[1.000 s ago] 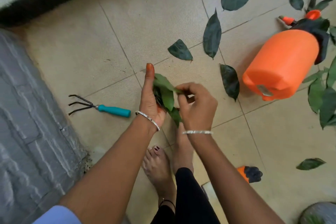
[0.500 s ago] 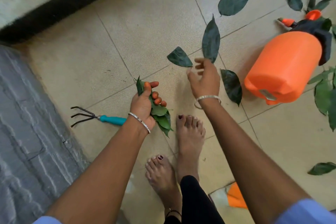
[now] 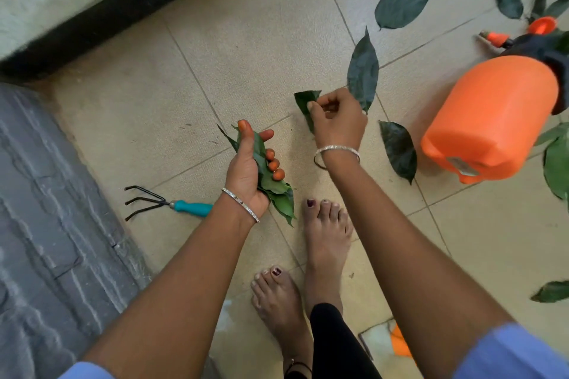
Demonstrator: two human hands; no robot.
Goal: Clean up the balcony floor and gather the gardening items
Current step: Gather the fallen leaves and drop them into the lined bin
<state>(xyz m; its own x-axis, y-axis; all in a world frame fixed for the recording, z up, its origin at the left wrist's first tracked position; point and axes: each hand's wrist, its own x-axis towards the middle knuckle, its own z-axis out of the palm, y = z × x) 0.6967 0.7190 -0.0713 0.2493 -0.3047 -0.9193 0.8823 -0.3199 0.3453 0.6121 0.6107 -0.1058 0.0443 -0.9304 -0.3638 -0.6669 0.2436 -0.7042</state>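
1. Landmark: an orange sprayer [image 3: 489, 120] lies on its side on the tiled floor [image 3: 246, 40]. Its base is turned toward the person and its black-and-orange pump head points away.
2. The left hand [image 3: 249, 169] is well apart from the sprayer, on its base side. The grip is closed, with fingers and thumb curled round a bunch of green leaves [image 3: 278, 194]. Leaf tips stick out past the thumb and past the wrist.
3. The right hand [image 3: 338, 120] is between the left hand and the sprayer. The grip is a pinch, thumb and fingertips closed on a single dark leaf [image 3: 303, 100]. I cannot tell whether that leaf touches the floor.
4. A long leaf [image 3: 363, 71] lies flat just behind the right hand's knuckles, on the sprayer side.
5. A broad leaf [image 3: 398, 148] lies between the right wrist and the sprayer's base, near the base but apart from it.
6. Scattered leaves [image 3: 400, 6] lie on the floor beyond the sprayer's head, and more lie on the sprayer's side away from the hands.
7. A hand rake [image 3: 172, 203] with a teal handle and three black prongs lies flat, farther from the sprayer than the left hand. The left forearm hides its handle end.
8. Bare feet [image 3: 326, 234] stand on the tiles near the hands, well apart from the sprayer.
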